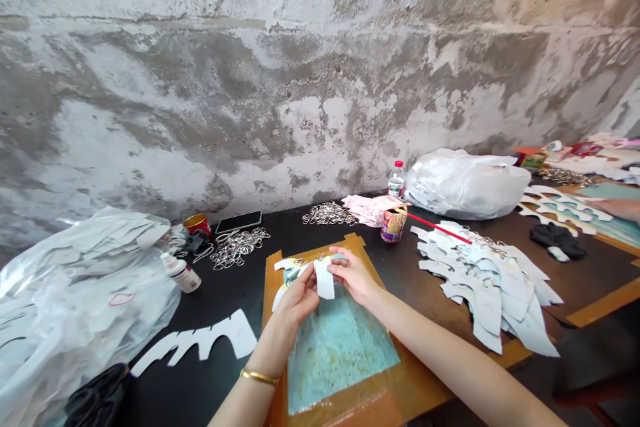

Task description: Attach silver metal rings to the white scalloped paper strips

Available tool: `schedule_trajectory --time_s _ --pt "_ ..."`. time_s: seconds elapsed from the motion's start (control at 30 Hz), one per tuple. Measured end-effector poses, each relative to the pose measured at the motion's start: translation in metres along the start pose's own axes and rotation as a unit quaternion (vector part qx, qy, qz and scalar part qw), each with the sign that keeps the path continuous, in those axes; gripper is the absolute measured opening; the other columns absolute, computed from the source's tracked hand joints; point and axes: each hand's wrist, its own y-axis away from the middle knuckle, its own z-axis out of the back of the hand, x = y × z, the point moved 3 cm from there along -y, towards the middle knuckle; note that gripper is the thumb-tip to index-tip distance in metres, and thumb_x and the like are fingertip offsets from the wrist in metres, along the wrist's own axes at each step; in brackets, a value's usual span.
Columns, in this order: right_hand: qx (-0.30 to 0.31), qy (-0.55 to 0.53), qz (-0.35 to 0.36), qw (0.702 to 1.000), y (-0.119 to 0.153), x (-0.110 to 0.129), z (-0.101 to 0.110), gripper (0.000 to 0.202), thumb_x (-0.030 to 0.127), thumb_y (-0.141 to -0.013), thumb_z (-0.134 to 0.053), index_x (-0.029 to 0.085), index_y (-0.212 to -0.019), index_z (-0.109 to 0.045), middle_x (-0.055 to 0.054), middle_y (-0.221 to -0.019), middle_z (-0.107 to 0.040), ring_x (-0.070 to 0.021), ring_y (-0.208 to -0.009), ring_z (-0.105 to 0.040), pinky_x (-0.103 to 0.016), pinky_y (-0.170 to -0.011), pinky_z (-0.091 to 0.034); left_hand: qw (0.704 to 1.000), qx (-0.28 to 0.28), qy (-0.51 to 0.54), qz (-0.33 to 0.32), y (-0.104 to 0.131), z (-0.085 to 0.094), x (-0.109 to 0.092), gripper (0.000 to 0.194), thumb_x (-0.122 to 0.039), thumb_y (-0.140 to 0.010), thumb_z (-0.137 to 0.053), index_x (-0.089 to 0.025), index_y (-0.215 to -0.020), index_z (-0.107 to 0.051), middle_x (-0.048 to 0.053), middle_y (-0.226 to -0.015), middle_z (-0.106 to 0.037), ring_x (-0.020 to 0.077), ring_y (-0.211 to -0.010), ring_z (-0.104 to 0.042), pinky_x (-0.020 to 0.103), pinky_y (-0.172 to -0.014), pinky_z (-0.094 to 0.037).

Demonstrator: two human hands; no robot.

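Observation:
Over the taped work board, my left hand [299, 298] pinches the left edge of a white cut-out piece [325, 282] between thumb and fingers. My right hand [357, 278] has thumb and fingers on the same piece's right side, its other fingers partly extended. A small metal ring shows at the top of the piece. More of the piece [286, 265] stretches left behind my left hand, partly hidden. Beneath lies a pale blue-green sheet [340, 353] framed by brown tape [273, 287].
Piles of metal rings [240, 248] lie behind, near a phone [239, 221]. On the left are a white bottle [180, 272], a loose cut-out [200, 340] and a plastic bag [115, 287]. At right stand a can [393, 224] and stacked cut-outs [483, 293]. Another person's arm [620, 209] shows far right.

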Motion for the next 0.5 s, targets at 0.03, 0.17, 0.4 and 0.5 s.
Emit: schedule_trajectory --time_s 0.03,0.17,0.4,0.5 --pt "0.004 0.006 0.005 1.0 0.002 0.001 -0.002 0.061 0.021 -0.053 -0.083 0.021 -0.109 -0.058 0.003 -0.079 -0.064 -0.0139 -0.071 -0.064 -0.027 -0.07 -0.052 1.0 0.004 -0.009 -0.004 -0.001 0.0 0.0 0.019 -0.007 -0.082 -0.065 -0.013 -0.101 -0.065 0.003 -0.067 -0.069 0.0142 -0.06 -0.067 0.024 -0.066 -0.056" --pt "0.037 0.044 0.018 0.998 0.005 0.004 -0.008 0.059 0.019 -0.057 -0.08 0.022 -0.112 -0.058 0.002 -0.08 -0.066 -0.0159 -0.073 -0.065 -0.029 -0.071 -0.052 0.998 0.03 -0.039 -0.027 0.001 0.003 -0.001 0.011 -0.013 -0.08 -0.07 -0.014 -0.091 -0.067 0.007 -0.077 -0.073 0.017 -0.07 -0.07 0.027 -0.076 -0.056" --pt "0.119 0.072 0.018 0.99 0.003 0.003 -0.011 0.063 0.032 -0.071 -0.078 0.027 -0.127 -0.05 0.001 -0.086 -0.066 -0.0168 -0.079 -0.067 -0.034 -0.078 -0.054 0.992 0.068 -0.067 -0.079 0.005 0.01 -0.002 0.009 -0.013 -0.076 -0.074 -0.012 -0.082 -0.068 0.006 -0.079 -0.073 0.0134 -0.064 -0.068 0.023 -0.067 -0.057" --pt "0.09 0.029 0.019 0.995 0.003 0.003 -0.003 0.056 0.044 -0.081 -0.069 0.027 -0.129 -0.047 -0.002 -0.098 -0.067 -0.0168 -0.083 -0.068 -0.034 -0.079 -0.054 0.99 0.085 -0.078 -0.079 0.005 0.01 0.004 0.015 -0.014 -0.072 -0.078 -0.01 -0.084 -0.07 0.007 -0.08 -0.074 0.0135 -0.065 -0.068 0.02 -0.063 -0.056"
